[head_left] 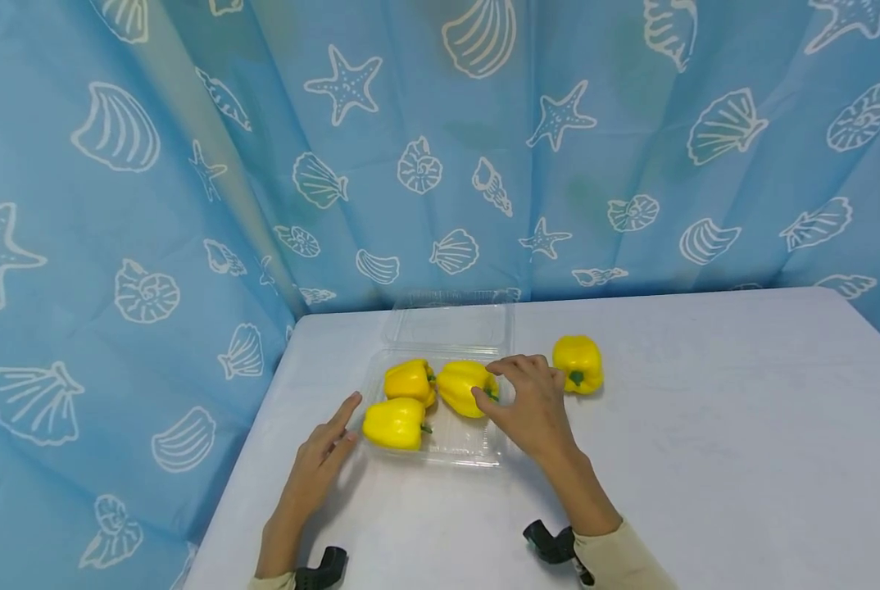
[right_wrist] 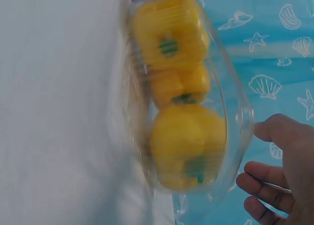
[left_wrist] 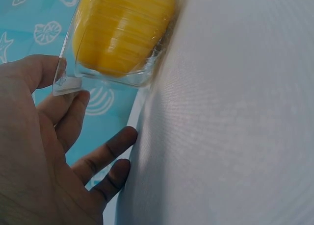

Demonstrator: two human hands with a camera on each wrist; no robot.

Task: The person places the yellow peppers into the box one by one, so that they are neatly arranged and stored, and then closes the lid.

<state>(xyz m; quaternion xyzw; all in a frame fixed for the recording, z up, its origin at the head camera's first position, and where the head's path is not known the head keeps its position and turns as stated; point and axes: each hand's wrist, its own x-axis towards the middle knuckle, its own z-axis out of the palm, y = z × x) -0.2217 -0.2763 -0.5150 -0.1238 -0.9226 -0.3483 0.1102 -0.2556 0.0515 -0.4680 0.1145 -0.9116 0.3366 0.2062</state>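
A clear plastic clamshell container lies opened on the table with three yellow bell peppers inside: one at the back left, one at the front left and one at the right. My left hand pinches the container's left rim between thumb and fingers, as the left wrist view shows. Over the right pepper and the right rim is my right hand, thumb and fingers spread apart with nothing gripped. The right wrist view is blurred, with the peppers' green stems facing this hand.
Another yellow bell pepper sits on the white table, just right of the container. The container's clear lid is folded back toward the blue shell-patterned curtain behind the table.
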